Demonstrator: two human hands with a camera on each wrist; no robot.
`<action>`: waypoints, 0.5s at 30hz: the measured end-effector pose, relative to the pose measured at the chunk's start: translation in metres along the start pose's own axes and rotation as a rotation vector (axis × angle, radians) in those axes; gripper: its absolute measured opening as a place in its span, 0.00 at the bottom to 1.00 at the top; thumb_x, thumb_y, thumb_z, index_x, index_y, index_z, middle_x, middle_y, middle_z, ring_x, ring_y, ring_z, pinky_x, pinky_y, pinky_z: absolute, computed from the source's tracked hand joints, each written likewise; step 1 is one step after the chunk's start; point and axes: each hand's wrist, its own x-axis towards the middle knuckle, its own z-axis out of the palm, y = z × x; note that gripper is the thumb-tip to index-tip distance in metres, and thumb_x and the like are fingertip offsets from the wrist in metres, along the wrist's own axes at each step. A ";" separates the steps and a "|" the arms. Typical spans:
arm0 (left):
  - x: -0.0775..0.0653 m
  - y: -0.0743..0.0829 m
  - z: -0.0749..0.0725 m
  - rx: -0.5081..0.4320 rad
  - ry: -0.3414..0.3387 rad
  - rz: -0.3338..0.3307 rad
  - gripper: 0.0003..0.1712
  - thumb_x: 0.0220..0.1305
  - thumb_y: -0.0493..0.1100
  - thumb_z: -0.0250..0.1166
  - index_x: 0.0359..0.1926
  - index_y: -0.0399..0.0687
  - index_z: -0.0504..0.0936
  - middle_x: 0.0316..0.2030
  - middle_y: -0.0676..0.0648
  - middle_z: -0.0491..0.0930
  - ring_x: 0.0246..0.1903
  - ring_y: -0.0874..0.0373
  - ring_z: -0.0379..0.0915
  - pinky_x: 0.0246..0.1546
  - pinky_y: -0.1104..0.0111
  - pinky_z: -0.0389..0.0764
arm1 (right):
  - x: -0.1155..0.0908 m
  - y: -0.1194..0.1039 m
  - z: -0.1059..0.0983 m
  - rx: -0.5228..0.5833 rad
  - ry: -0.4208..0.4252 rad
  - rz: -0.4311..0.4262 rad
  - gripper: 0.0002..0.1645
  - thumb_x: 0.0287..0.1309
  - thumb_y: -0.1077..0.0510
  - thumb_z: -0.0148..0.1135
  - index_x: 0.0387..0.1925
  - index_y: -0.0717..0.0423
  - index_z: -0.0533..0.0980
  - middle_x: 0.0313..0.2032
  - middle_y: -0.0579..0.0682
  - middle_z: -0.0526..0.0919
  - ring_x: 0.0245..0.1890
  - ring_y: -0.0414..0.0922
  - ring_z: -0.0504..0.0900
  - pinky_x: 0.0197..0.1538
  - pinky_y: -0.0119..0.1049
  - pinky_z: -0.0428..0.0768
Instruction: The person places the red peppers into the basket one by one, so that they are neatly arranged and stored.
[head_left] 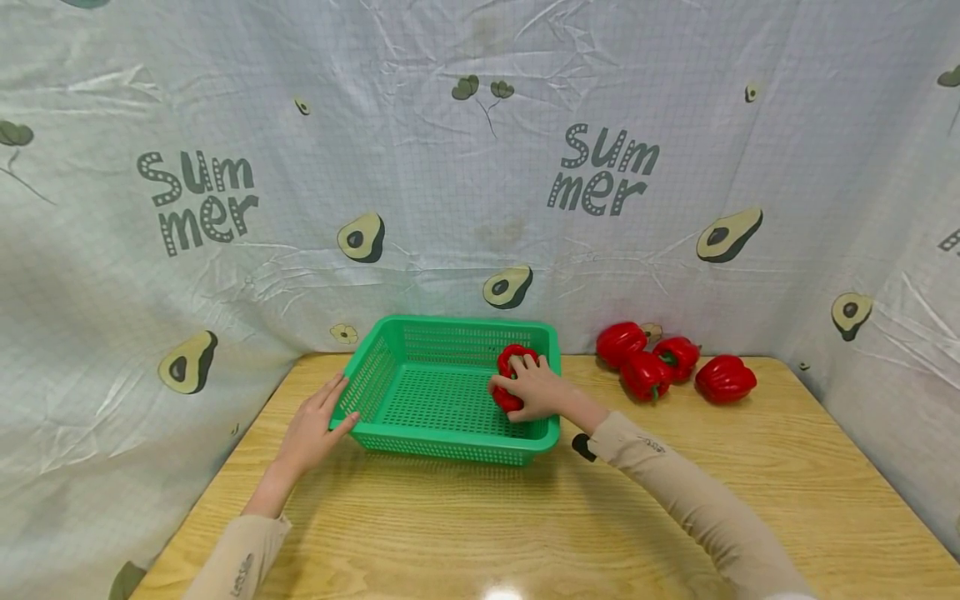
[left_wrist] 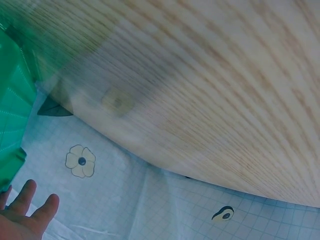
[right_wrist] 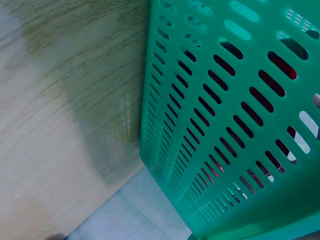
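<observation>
A green plastic basket (head_left: pixel 450 444) with slotted walls stands on the wooden table. My right hand (head_left: pixel 538 389) reaches over its right wall and grips a red bell pepper (head_left: pixel 507 400) inside, at the right end. The hand covers part of the red shape, so I cannot tell whether it is one pepper or two. At the basket's left rim, my left hand (head_left: pixel 311 429) rests with fairly straight fingers and the thumb near the front corner. In the left wrist view, its fingers (left_wrist: pixel 45 212) are spread beside the basket wall (left_wrist: pixel 12 105). The right wrist view shows the basket's slotted side (right_wrist: pixel 215 125), with red behind some slots.
Several red bell peppers lie right of the basket near the back edge, among them a separate one (head_left: pixel 725 380) farthest right. A printed curtain (head_left: pixel 450 208) hangs right behind the table (head_left: pixel 465 533). A small black object (head_left: pixel 582 447) shows beneath my right wrist.
</observation>
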 end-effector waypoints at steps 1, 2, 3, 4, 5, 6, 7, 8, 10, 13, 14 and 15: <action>0.000 0.000 0.000 -0.001 -0.001 -0.001 0.35 0.61 0.50 0.55 0.62 0.32 0.60 0.62 0.32 0.58 0.58 0.35 0.58 0.55 0.44 0.61 | 0.000 0.000 0.000 0.001 -0.005 0.007 0.23 0.50 0.46 0.57 0.49 0.39 0.64 0.48 0.58 0.66 0.46 0.54 0.64 0.43 0.50 0.65; 0.000 0.000 0.000 0.000 -0.002 -0.002 0.35 0.61 0.50 0.55 0.62 0.32 0.60 0.62 0.32 0.58 0.58 0.35 0.58 0.55 0.44 0.61 | 0.000 0.000 0.000 -0.002 -0.013 0.014 0.24 0.50 0.45 0.57 0.50 0.39 0.64 0.50 0.59 0.66 0.47 0.55 0.64 0.43 0.50 0.65; 0.000 0.000 0.000 0.000 -0.002 -0.002 0.35 0.61 0.50 0.55 0.62 0.32 0.60 0.62 0.32 0.58 0.58 0.35 0.58 0.55 0.44 0.61 | 0.000 0.000 0.000 -0.005 -0.022 0.021 0.24 0.50 0.45 0.56 0.50 0.39 0.64 0.51 0.59 0.66 0.48 0.55 0.64 0.44 0.51 0.65; 0.000 0.000 0.000 0.000 -0.002 -0.003 0.35 0.60 0.50 0.55 0.62 0.32 0.60 0.62 0.32 0.58 0.58 0.35 0.58 0.55 0.44 0.61 | 0.000 -0.001 0.000 -0.008 -0.030 0.027 0.24 0.51 0.45 0.56 0.50 0.38 0.63 0.52 0.59 0.66 0.49 0.56 0.64 0.44 0.51 0.64; 0.000 0.000 0.000 -0.001 -0.003 -0.003 0.35 0.60 0.50 0.55 0.62 0.32 0.60 0.62 0.32 0.58 0.58 0.35 0.58 0.55 0.44 0.61 | 0.001 -0.001 0.000 -0.010 -0.040 0.033 0.24 0.51 0.44 0.56 0.51 0.38 0.63 0.53 0.60 0.65 0.50 0.57 0.64 0.44 0.51 0.64; 0.000 0.000 0.000 -0.003 -0.003 -0.003 0.35 0.60 0.50 0.56 0.62 0.32 0.60 0.62 0.32 0.58 0.58 0.35 0.58 0.55 0.44 0.61 | 0.001 -0.001 0.000 -0.010 -0.049 0.038 0.24 0.51 0.44 0.56 0.51 0.38 0.63 0.54 0.60 0.65 0.51 0.58 0.64 0.44 0.51 0.64; 0.000 0.000 -0.001 -0.003 -0.004 -0.003 0.35 0.60 0.50 0.56 0.62 0.32 0.60 0.62 0.32 0.58 0.58 0.35 0.58 0.55 0.44 0.61 | 0.002 -0.001 0.001 -0.012 -0.059 0.041 0.25 0.51 0.44 0.56 0.51 0.38 0.63 0.54 0.60 0.65 0.51 0.58 0.64 0.44 0.51 0.64; 0.000 0.000 -0.001 -0.006 -0.003 -0.004 0.35 0.60 0.50 0.56 0.62 0.32 0.60 0.62 0.32 0.58 0.58 0.35 0.58 0.55 0.44 0.61 | 0.002 -0.001 0.001 -0.013 -0.068 0.044 0.25 0.51 0.43 0.56 0.52 0.38 0.63 0.55 0.60 0.65 0.52 0.58 0.64 0.44 0.51 0.63; 0.000 0.001 -0.001 -0.008 -0.004 -0.005 0.35 0.60 0.50 0.56 0.62 0.31 0.60 0.62 0.32 0.58 0.58 0.35 0.58 0.55 0.44 0.61 | 0.003 -0.001 0.002 -0.018 -0.083 0.049 0.26 0.51 0.43 0.56 0.52 0.37 0.62 0.55 0.59 0.64 0.53 0.58 0.63 0.44 0.51 0.63; 0.000 0.001 -0.001 -0.007 -0.006 -0.008 0.35 0.60 0.50 0.55 0.62 0.31 0.60 0.62 0.32 0.59 0.58 0.35 0.58 0.55 0.44 0.61 | 0.004 -0.001 0.003 -0.029 -0.091 0.048 0.27 0.51 0.42 0.57 0.53 0.37 0.62 0.55 0.58 0.64 0.53 0.56 0.64 0.43 0.50 0.62; 0.000 0.001 -0.001 -0.009 -0.006 -0.009 0.35 0.60 0.50 0.55 0.62 0.31 0.60 0.62 0.32 0.59 0.58 0.35 0.58 0.55 0.44 0.61 | 0.004 -0.001 0.003 -0.030 -0.087 0.047 0.27 0.51 0.42 0.57 0.53 0.37 0.63 0.55 0.57 0.65 0.52 0.56 0.65 0.42 0.50 0.62; 0.000 0.001 -0.001 -0.009 -0.007 -0.011 0.35 0.60 0.50 0.55 0.62 0.31 0.60 0.62 0.32 0.58 0.58 0.35 0.58 0.55 0.44 0.61 | 0.004 -0.002 0.003 -0.030 -0.082 0.045 0.27 0.51 0.42 0.57 0.52 0.37 0.63 0.54 0.56 0.65 0.51 0.55 0.65 0.42 0.50 0.62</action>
